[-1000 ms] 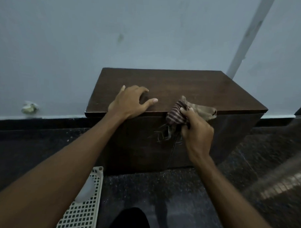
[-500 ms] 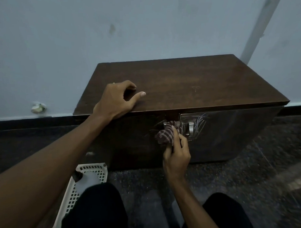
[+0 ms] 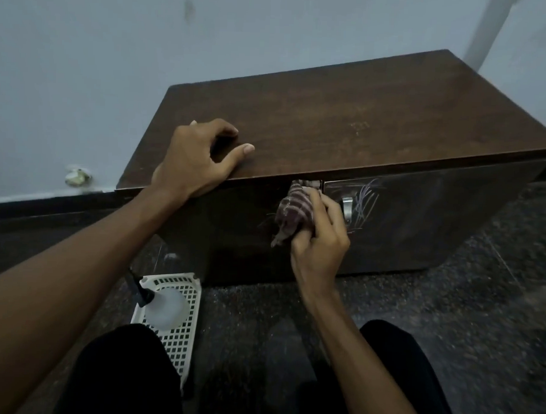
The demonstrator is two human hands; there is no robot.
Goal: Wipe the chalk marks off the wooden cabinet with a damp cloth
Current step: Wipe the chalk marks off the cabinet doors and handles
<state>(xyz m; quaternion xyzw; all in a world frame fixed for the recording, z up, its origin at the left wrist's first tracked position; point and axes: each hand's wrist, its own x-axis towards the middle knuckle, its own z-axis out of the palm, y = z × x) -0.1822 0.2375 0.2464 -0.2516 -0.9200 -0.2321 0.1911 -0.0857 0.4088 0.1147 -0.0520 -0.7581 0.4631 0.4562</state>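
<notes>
Near us, our right hand [image 3: 318, 239] is closed around the bunched striped cloth [image 3: 293, 210], pressing it on the cabinet [image 3: 419, 221] front just under the top edge. Chalk marks [image 3: 366, 202] lie immediately right of that hand, past the metal handle [image 3: 346, 206], strokes running mostly upright; the next sweep should go rightward. Farther, our left hand [image 3: 194, 160], loosely curled and holding nothing, braces on the top.

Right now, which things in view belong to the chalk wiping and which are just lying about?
Part of the job:
- striped cloth, bunched in right hand
- chalk marks beside metal handle
- wooden cabinet, steadied by left hand

Lying about:
- white basket
- spray bottle in it
</notes>
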